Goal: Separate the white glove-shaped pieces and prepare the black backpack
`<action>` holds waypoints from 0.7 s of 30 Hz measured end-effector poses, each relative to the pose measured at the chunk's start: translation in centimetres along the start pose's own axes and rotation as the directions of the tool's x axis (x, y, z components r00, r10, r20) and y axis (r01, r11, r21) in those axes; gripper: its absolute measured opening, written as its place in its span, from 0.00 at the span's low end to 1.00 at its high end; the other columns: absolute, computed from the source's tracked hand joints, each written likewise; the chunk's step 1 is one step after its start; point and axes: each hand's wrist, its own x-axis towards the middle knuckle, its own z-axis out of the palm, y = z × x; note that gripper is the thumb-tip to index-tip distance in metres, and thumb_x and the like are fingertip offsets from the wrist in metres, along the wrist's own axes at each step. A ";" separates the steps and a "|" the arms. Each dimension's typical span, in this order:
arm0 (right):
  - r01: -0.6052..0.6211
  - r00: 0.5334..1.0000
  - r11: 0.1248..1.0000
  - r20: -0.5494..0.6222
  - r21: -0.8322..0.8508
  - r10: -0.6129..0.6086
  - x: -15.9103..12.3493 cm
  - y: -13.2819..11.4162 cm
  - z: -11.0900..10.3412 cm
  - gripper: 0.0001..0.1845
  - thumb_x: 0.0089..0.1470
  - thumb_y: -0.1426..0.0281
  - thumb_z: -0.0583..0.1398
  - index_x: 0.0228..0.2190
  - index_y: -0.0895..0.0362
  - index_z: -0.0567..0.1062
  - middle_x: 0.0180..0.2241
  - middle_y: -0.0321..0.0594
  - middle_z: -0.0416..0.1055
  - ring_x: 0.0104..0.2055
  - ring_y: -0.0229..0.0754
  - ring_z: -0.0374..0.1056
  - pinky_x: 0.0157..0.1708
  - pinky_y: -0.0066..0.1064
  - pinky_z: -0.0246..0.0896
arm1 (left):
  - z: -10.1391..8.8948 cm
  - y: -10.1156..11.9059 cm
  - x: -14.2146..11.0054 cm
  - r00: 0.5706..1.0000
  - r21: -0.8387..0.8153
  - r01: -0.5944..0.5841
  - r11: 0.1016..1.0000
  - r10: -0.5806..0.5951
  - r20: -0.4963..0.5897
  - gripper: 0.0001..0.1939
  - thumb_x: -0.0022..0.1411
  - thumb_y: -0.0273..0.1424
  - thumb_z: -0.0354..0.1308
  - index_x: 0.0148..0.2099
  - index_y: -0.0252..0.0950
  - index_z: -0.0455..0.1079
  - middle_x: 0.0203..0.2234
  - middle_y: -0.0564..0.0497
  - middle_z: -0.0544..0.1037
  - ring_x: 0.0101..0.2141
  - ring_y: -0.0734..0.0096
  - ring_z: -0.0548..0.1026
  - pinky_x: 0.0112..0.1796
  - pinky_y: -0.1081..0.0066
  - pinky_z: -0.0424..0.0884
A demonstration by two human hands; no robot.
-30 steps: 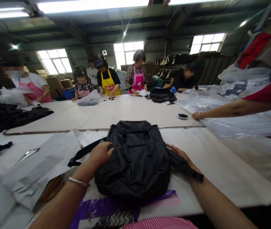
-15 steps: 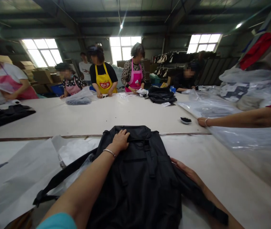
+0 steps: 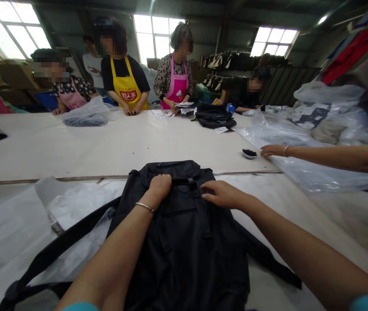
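A black backpack (image 3: 184, 250) lies on the table in front of me, its top flap (image 3: 171, 170) pointing away. My left hand (image 3: 160, 186) is closed on the lower edge of that flap, fingers curled under and out of sight. Over the upper right of the backpack hovers my right hand (image 3: 221, 193), thumb and fingers apart, close to the buckle strap (image 3: 200, 203); whether its fingertips touch the strap I cannot tell. One shoulder strap (image 3: 73, 229) loops out to the left, while another (image 3: 268, 255) sticks out to the right under my forearm.
White sheets and plastic (image 3: 11, 233) cover the table at left. A small dish of black bits (image 3: 249, 153) stands ahead on the right. A co-worker's hand (image 3: 274, 150) rests on clear plastic bags (image 3: 313, 166). A black bag (image 3: 214, 115) lies across the table before other people.
My right hand has moved from the backpack's right side up over its front, beside the buckle strap. My left fingers have curled round the flap's edge. The view has tilted and shifted.
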 end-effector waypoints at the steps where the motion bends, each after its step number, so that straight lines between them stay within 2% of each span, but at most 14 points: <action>1: -0.038 0.998 0.999 -0.049 0.025 0.039 1.7 -0.5 0.6 0.16 0.53 0.65 0.63 0.43 0.55 0.78 0.43 0.44 0.77 0.44 0.51 0.71 0.45 0.36 0.62 | -0.2 -0.4 0.1 1.000 -0.011 0.005 1.000 -0.005 0.000 0.15 0.64 0.23 0.44 0.46 0.30 0.71 0.38 0.36 0.78 0.41 0.51 0.78 0.42 0.55 0.73; 4: -0.204 0.950 0.969 -0.212 0.137 0.230 6.1 -0.7 2.9 0.12 0.53 0.64 0.63 0.36 0.59 0.79 0.38 0.50 0.76 0.43 0.55 0.70 0.44 0.40 0.60 | -0.9 -2.1 0.3 0.999 -0.052 0.037 0.998 -0.038 -0.011 0.17 0.64 0.27 0.47 0.51 0.34 0.70 0.38 0.40 0.80 0.40 0.52 0.79 0.41 0.58 0.73; 7: -0.230 0.926 0.935 -0.234 0.271 0.296 8.2 0.4 5.4 0.15 0.56 0.61 0.60 0.32 0.61 0.78 0.34 0.50 0.76 0.41 0.53 0.70 0.43 0.41 0.61 | -1.2 -3.9 0.7 0.997 -0.109 0.062 0.992 -0.066 -0.030 0.18 0.64 0.30 0.48 0.53 0.38 0.71 0.41 0.43 0.81 0.42 0.55 0.78 0.41 0.62 0.72; 10: -0.179 0.940 0.873 -0.182 0.454 0.287 8.0 2.3 7.0 0.17 0.57 0.58 0.58 0.35 0.58 0.79 0.34 0.43 0.76 0.38 0.47 0.71 0.38 0.36 0.64 | -0.9 -5.1 1.1 0.996 -0.170 0.067 0.983 -0.076 -0.048 0.17 0.63 0.32 0.48 0.51 0.40 0.72 0.42 0.47 0.81 0.43 0.60 0.78 0.42 0.66 0.72; 13: -0.157 0.956 0.771 -0.101 0.617 0.275 7.4 4.0 7.4 0.20 0.57 0.55 0.56 0.42 0.56 0.78 0.34 0.42 0.76 0.36 0.44 0.71 0.30 0.32 0.66 | -0.2 -5.9 1.4 0.994 -0.254 0.064 0.965 -0.084 -0.069 0.17 0.62 0.33 0.49 0.50 0.40 0.73 0.40 0.50 0.81 0.42 0.63 0.78 0.41 0.69 0.72; 15: -0.161 0.964 0.689 -0.039 0.706 0.265 7.3 4.8 7.3 0.21 0.55 0.55 0.59 0.42 0.57 0.78 0.33 0.42 0.76 0.33 0.43 0.70 0.26 0.30 0.65 | 0.2 -6.2 1.6 0.992 -0.342 0.058 0.938 -0.092 -0.083 0.16 0.61 0.33 0.50 0.48 0.39 0.74 0.38 0.50 0.82 0.40 0.64 0.78 0.40 0.69 0.72; 19: -0.171 0.968 0.463 0.060 0.870 0.246 7.9 5.4 7.1 0.20 0.47 0.56 0.68 0.37 0.57 0.79 0.28 0.39 0.72 0.27 0.37 0.64 0.21 0.24 0.58 | 0.5 -6.5 1.7 0.989 -0.470 0.066 0.880 -0.119 -0.083 0.15 0.59 0.35 0.53 0.46 0.38 0.75 0.35 0.50 0.82 0.38 0.64 0.78 0.38 0.69 0.72; 21: -0.167 0.966 0.403 0.068 0.900 0.250 8.2 5.5 7.1 0.21 0.44 0.56 0.70 0.37 0.57 0.80 0.27 0.37 0.71 0.26 0.36 0.63 0.20 0.24 0.56 | 0.5 -6.4 1.7 0.988 -0.503 0.081 0.861 -0.137 -0.075 0.15 0.58 0.36 0.54 0.45 0.39 0.75 0.34 0.50 0.82 0.37 0.64 0.79 0.37 0.70 0.72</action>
